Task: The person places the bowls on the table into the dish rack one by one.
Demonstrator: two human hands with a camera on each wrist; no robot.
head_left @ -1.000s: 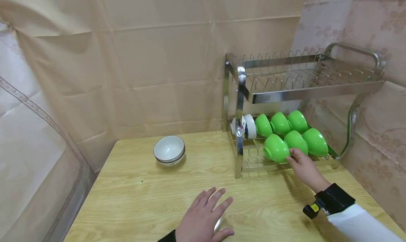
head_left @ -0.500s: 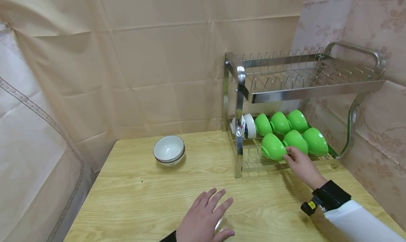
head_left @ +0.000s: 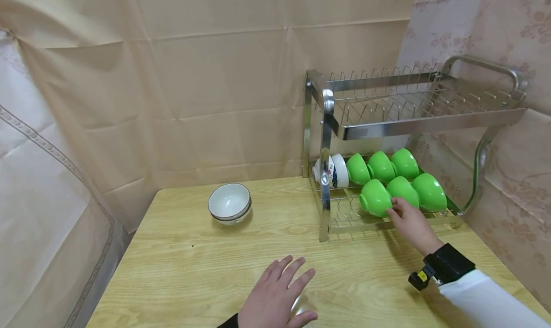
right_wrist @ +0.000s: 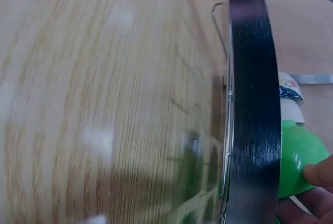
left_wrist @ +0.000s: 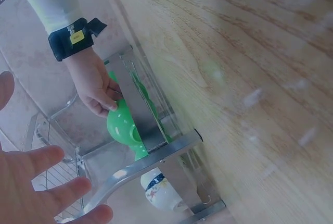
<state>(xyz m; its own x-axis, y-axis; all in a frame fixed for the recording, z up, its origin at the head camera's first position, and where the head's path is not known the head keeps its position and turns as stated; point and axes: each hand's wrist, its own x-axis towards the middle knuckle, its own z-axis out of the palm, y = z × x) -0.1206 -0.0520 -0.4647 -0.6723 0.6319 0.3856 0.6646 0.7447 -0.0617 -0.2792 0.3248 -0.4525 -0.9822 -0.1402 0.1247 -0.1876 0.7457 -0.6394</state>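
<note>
My right hand point(head_left: 411, 223) pinches the front green bowl point(head_left: 375, 198) in the rack point(head_left: 327, 223), left hand point(head_left: 275, 299) flat on the desk point(head_left: 193, 270); a slip could tip it onto its neighbours.

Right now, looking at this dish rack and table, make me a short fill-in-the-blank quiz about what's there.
1. The right hand touches a ____ bowl on the lower tier of the dish rack.
2. The rack's ____ tier holds no dishes.
3. The left hand rests flat on the wooden ____.
4. The stacked bowls standing outside the rack are ____ in colour.

Missing words: green; upper; table; white
</note>
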